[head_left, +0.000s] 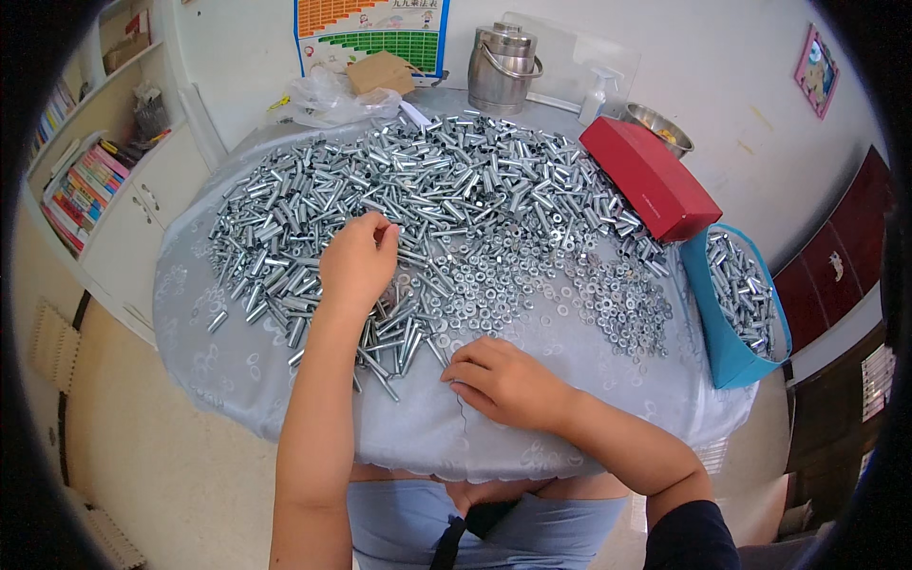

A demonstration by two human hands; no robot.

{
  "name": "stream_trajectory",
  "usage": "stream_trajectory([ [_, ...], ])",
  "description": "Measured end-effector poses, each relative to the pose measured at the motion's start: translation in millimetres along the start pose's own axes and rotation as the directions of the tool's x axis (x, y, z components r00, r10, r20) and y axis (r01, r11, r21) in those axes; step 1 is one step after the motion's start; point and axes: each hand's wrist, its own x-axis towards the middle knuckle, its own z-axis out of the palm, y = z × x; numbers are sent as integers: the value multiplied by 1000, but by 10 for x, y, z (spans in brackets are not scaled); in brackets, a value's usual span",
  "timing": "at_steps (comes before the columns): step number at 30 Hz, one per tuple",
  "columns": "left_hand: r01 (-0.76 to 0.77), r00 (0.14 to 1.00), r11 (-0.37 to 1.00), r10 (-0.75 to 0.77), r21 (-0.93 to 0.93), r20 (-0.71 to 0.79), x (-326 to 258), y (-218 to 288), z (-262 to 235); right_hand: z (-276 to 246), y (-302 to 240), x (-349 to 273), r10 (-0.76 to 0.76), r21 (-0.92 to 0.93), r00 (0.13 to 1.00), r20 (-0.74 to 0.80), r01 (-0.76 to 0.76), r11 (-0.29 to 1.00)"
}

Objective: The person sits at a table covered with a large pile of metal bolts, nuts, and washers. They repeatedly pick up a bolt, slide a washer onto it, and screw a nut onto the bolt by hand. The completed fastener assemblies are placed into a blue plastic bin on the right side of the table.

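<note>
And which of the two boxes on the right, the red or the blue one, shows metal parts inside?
The blue box, farther right: its top is open and silvery metal parts show inside. The red box shows only outer faces.

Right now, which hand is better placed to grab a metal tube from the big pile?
Probably the left hand: it is over the pile of tubes, while the right hand is closer to the near edge of the table.
</note>
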Motion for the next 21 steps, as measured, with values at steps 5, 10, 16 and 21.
stream_trajectory([
  [5, 15, 998, 999, -17, 44, 59, -12, 4, 35, -30, -11, -24, 20, 8, 1000, 2, -20, 1000],
  [10, 10, 997, 998, -15, 61, 77, -5, -12, 49, -46, -15, -26, 41, 8, 999, 12, -41, 999],
  [16, 13, 987, 999, -19, 36, 161, -42, 21, 41, -65, -19, -35, 30, -24, 1000, 7, -30, 999],
  [21, 31, 966, 999, -38, 30, 258, -90, 154, -12, -118, -18, -59, 25, -59, 1000, 4, -25, 998],
])
